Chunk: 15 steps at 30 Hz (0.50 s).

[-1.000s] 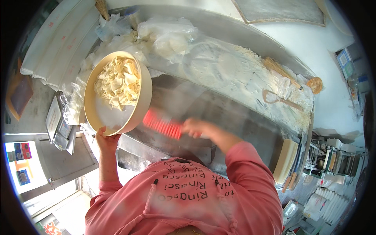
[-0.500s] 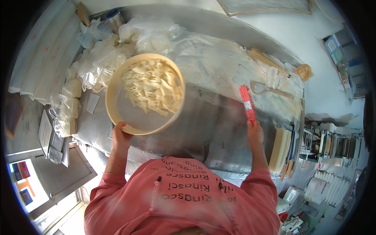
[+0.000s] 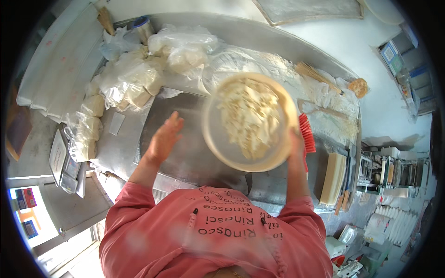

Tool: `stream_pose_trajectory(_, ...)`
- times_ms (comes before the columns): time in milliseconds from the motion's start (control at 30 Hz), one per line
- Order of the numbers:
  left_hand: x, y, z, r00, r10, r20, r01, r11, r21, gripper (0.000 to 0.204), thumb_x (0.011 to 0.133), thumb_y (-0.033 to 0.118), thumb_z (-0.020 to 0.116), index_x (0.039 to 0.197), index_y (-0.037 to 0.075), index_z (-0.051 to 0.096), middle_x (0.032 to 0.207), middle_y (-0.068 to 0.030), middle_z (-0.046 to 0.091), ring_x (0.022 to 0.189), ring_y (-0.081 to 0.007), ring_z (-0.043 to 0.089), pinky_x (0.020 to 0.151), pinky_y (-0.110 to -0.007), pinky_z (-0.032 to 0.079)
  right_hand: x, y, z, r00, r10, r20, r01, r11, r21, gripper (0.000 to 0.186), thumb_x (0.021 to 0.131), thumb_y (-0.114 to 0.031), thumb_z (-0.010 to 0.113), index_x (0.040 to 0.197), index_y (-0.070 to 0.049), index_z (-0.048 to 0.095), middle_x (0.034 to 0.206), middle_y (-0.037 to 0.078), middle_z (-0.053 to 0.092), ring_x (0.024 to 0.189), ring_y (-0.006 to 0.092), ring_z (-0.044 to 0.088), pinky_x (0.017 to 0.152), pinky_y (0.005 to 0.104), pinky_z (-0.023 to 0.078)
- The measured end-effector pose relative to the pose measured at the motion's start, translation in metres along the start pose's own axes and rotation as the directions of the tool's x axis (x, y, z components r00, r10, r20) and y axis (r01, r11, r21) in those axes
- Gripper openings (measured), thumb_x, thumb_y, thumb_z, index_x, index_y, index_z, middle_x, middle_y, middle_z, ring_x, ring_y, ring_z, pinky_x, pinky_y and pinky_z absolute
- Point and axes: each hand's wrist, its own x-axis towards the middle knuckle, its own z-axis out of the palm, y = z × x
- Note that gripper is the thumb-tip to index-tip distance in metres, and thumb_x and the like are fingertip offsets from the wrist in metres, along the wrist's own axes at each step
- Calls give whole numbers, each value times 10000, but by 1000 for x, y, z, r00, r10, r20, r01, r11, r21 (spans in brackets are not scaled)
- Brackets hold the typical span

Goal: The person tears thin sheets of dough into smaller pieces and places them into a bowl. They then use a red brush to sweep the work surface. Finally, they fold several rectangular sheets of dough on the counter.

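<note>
A round sieve (image 3: 209, 139) with a pale rim, blurred by motion, is over the middle right of the worktop. Inside it lies a heap of pale, flat dough pieces (image 3: 252, 118). My right hand (image 3: 295, 146) grips the sieve's right rim, its fingers partly hidden. The red brush (image 3: 307, 132) sits against the outer side of that hand, bristles to the right, and appears held along with the rim. Left of the sieve, my left hand (image 3: 167, 137) is open with nothing in it, fingers stretched away from me.
Floury plastic sheeting (image 3: 273, 69) covers the worktop's back, where a straw whisk (image 3: 319, 76) lies. Bagged pale blocks (image 3: 132, 81) stand at the left, near a small white card (image 3: 117, 123). A pale block (image 3: 333, 178) stands at the right edge.
The sieve with the dough pieces has moved right, from my left hand to my right. My left hand has let go and opened. The brush has turned beside the right hand.
</note>
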Motion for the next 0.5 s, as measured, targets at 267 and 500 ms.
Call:
stream_pose_trajectory(267, 64, -53, 5, 946, 313, -81, -310, 949, 48, 692, 926, 552, 286, 1458, 146, 114, 1508, -87, 145, 1384, -235, 124, 1088, -465, 91, -27, 15, 61, 978, -209, -17, 209, 974, 88, 304, 810, -200, 606, 1017, 12, 539, 789, 117, 582, 543, 233, 585, 447, 383, 470)
stream_pose_trajectory(500, 79, -30, -59, 790, 305, -532, -215, 950, 226, 620, 925, 445, 403, 1417, 99, 252, 1446, -129, 287, 1324, -276, 271, 1072, -415, 203, -10, 26, 36, 986, -160, -44, 163, 983, 86, 351, 795, -127, 605, 1118, -16, 523, 874, 95, 596, 695, 188, 583, 598, 343, 501)
